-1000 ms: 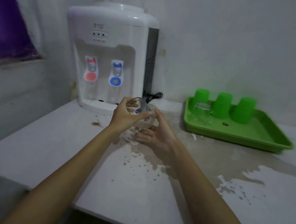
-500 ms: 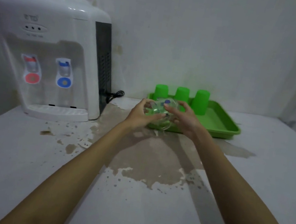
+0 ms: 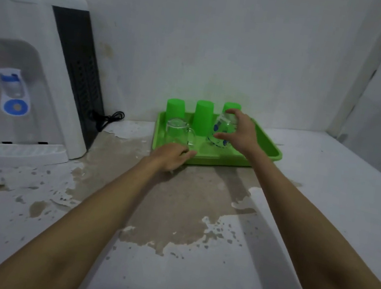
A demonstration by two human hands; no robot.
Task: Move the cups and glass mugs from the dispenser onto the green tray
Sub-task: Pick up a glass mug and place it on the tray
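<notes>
The white water dispenser (image 3: 29, 68) stands at the left against the wall, its drip shelf bare as far as can be seen. At the far middle of the stained counter (image 3: 173, 216) sits the green tray (image 3: 272, 151), with three green cups (image 3: 203, 117) upside down along its far edge and a clear glass mug (image 3: 177, 131) at its near left, handle toward the right.

The right hand (image 3: 241, 133) is wrapped over a glass mug with blue dots (image 3: 220, 132), fingers and thumb closed on its sides, holding it just above or on the tray floor right of the clear one; I can't tell if it touches yet. It looks mouth-down, its long axis near upright and tipped slightly. The left hand (image 3: 172, 156) rests loosely curled at the tray's near rim, holding nothing.

To finish well, I'd level the mug, set the rim flat clear of its neighbours, and let go only once it sits steady; the left hand could brace the tray.
</notes>
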